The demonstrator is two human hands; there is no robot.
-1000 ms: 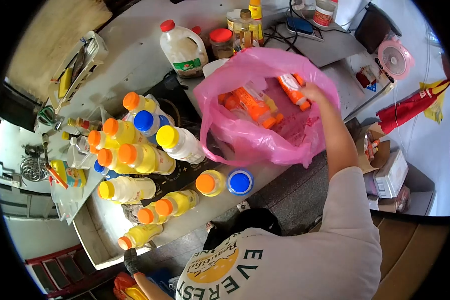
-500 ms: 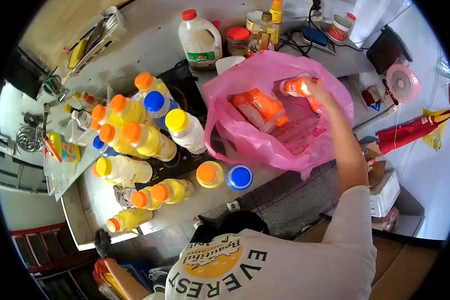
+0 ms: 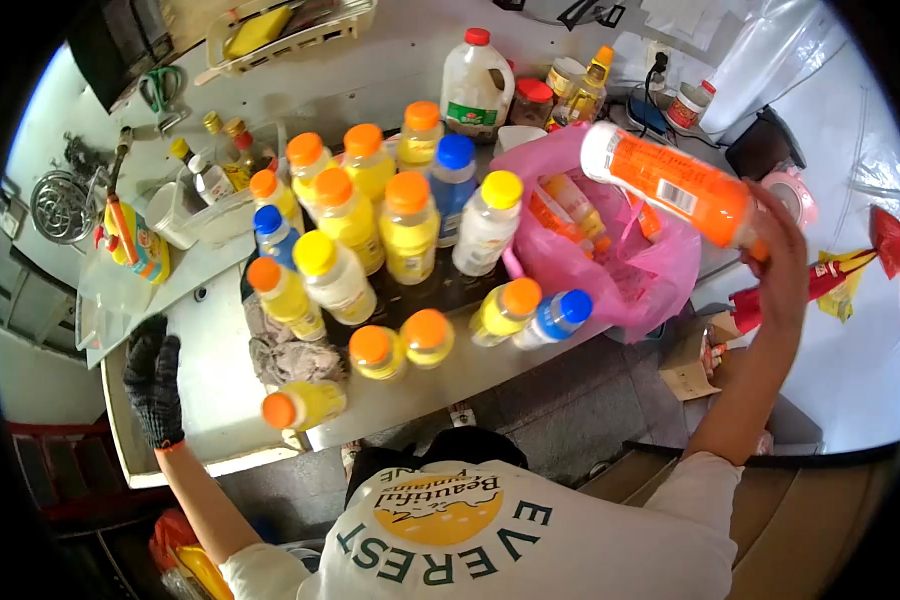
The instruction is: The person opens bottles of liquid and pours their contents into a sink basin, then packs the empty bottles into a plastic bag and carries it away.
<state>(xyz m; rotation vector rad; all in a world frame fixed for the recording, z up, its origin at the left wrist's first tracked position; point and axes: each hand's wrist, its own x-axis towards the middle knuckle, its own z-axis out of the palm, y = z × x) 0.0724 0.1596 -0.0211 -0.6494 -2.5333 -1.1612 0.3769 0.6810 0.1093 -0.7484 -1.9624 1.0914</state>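
My right hand is raised above the right of the counter, fingers wrapped round the capped end of an orange-labelled bottle. That bottle is tilted, its white base pointing up and left. Just below it sits an open pink plastic bag with several more orange-labelled bottles inside. My left hand, in a dark knitted glove, is at the counter's left end with its fingers stretched out and nothing visibly held. Between the hands stand several bottles, including orange-capped yellow ones, a blue-capped bottle and a yellow-capped one.
A crumpled grey cloth lies on the counter. Behind stand a white jug and red-lidded jar. At left are a spray bottle and clear tub. A cardboard box is low on the right.
My right hand has lifted an orange-labelled bottle out of the pink bag. The gloved left hand has risen to the counter's left end. The view has shifted.
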